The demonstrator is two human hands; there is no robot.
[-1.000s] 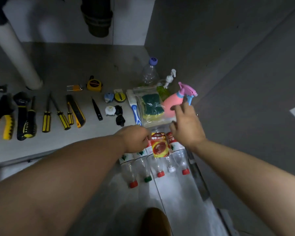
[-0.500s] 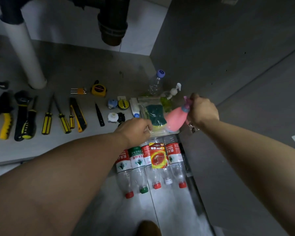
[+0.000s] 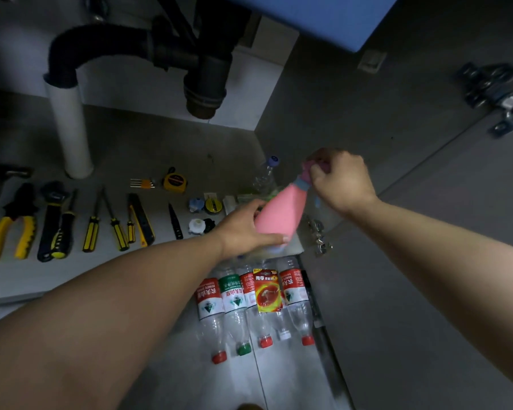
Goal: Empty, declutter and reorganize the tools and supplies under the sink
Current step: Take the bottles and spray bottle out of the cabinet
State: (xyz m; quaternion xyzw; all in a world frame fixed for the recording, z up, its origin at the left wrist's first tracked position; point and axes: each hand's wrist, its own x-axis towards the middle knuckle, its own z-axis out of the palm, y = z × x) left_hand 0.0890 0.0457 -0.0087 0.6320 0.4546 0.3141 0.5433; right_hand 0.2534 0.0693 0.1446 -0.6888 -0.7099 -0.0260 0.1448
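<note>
Under the sink, over the right front corner of the cabinet floor [image 3: 148, 149], a pink spray bottle [image 3: 280, 214] is held between both hands and appears to be lifted. Its body is gripped near the base by the curled fingers and thumb of the left hand [image 3: 243, 229], and its spray head is closed over by the right hand [image 3: 341, 179]. The long axis is tilted, with the base low and left and the head up and right. Hand tools [image 3: 89, 226] are laid in a row well to the left.
</note>
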